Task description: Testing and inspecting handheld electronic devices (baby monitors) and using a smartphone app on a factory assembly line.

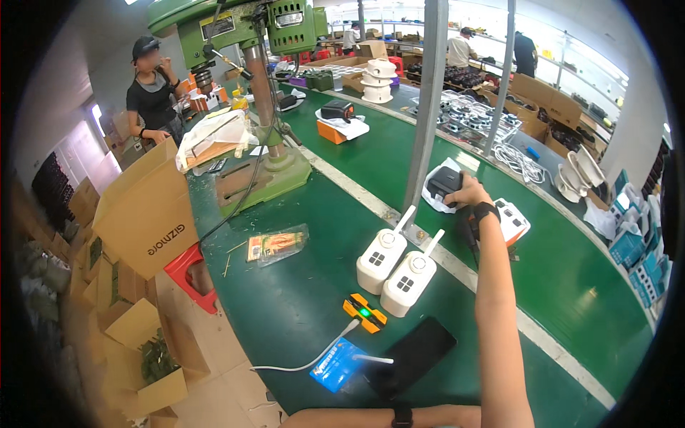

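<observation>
My right hand (471, 191) reaches across to the green belt, its fingers closed on a black boxy device (445, 182) that lies on white wrapping (432, 201). Close below that hand are another dark item (467, 230), partly hidden by my arm, and an orange-and-white box (512, 220). Along the lower edge lies my left forearm, with a dark band at the wrist. Of my left hand (446, 415) only a part shows; its fingers are hidden behind my right arm. Two white units (380, 262) with stick antennas stand upright on the table, nearer me.
A yellow-and-black gadget (364, 313) with a green light, a white cable, a blue packet (337, 364) and a black phone (422, 351) lie nearby. A metal post (426, 114) rises beside the belt. A green drill press (265, 171) stands far left; a person stands behind it.
</observation>
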The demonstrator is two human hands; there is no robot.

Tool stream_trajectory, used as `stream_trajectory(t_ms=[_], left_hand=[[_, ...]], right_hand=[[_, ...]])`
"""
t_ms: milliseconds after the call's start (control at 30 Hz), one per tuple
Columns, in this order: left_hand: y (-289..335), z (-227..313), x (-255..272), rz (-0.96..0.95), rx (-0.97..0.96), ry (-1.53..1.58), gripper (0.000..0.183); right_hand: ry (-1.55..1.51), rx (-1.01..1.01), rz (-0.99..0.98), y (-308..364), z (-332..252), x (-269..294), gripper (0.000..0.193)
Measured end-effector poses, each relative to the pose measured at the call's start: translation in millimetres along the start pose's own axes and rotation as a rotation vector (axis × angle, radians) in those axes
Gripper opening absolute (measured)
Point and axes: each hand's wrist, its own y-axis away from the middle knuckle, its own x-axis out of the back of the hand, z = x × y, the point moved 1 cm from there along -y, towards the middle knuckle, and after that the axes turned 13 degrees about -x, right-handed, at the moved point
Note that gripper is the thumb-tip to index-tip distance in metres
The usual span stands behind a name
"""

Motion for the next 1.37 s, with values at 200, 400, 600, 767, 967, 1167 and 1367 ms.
stream_trajectory(t_ms=[200,400,600,767,967,1167,1367], left_hand=[[1,-1,2,0.002,0.006,-0.005,0.029],[-1,1,5,0.000,0.025,-0.045,0.026],[3,46,-7,0.004,0.058,0.079,0.032],[5,77,-11,-0.005,0.155,-0.128,0.010],[4,71,-27,-0.215,-0.131,-0.338,0.012],[4,122,-67,-0.097,0.049,0.061,0.020],[13,193,-67,0.404,-0.476,-1.080,0.010]], right_hand=[[0.048,0.116,0.192,43,-18,16,0.106],[0.184,0.418,0.661,103,-36,46,0.092],[0.039,0.703,0.673,211,13,105,0.093],[0.179,0.726,0.300,352,75,112,0.101],[0.396,0.913,0.425,446,160,86,0.061],[0.437,0.940,0.368,466,222,73,0.049],[0.351,0.945,0.244,491,241,74,0.066]])
